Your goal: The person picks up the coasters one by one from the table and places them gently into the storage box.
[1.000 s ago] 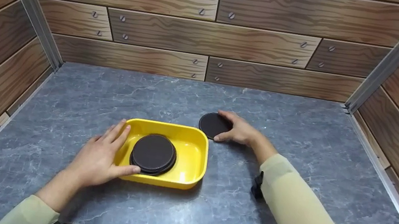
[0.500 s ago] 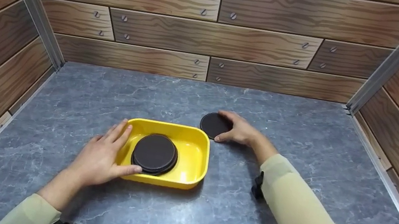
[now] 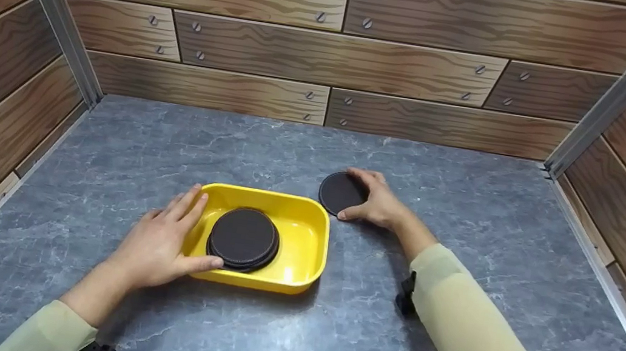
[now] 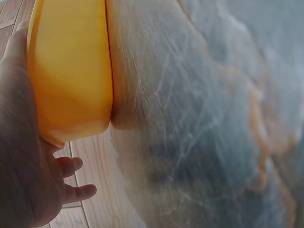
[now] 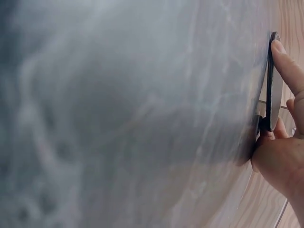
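Note:
A yellow plastic tray (image 3: 309,245) stands on the table. Inside it, toward the left, lies a stack of round black coasters (image 3: 243,236) with stitched edges. My left hand (image 3: 155,251) rests on the tray's left end, thumb over the front rim and fingers over the left rim. Beyond the tray's back right corner, my right hand (image 3: 376,203) holds another black coaster (image 3: 340,193) by its edge, thumb in front and fingers behind. From the right wrist, this coaster (image 5: 274,85) appears edge-on, with a small dark piece (image 5: 259,124) beside its lower end that I cannot identify.
The table (image 3: 470,191) has a grey-blue marbled top. Wood-patterned panels (image 3: 329,58) stand at the back and along both sides, with metal posts (image 3: 625,91) at the back corners. A black band (image 3: 406,296) sits at the right wrist.
My right hand and its coaster have shifted slightly to the right and away from me. The left hand, the tray and the stack hold their places.

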The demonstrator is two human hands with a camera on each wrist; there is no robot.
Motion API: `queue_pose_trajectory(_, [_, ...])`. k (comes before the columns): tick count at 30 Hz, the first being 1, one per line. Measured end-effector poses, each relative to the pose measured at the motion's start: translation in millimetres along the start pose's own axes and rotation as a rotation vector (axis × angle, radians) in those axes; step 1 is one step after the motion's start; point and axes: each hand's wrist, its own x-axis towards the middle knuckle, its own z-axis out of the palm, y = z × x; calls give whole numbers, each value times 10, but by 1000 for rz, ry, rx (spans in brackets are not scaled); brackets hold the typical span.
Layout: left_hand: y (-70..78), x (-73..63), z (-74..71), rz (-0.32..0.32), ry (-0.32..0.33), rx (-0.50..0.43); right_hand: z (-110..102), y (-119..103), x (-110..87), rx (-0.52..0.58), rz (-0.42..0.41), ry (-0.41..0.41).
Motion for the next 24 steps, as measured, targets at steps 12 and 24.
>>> queue_pose_trajectory(12, [5,-4,-5,-4,-4,9,-83,-9,-105,-84,14,29])
queue_pose_trajectory(24, [6,-8,-7,-5,-6,9,-332,67,-298,-34,44,52])
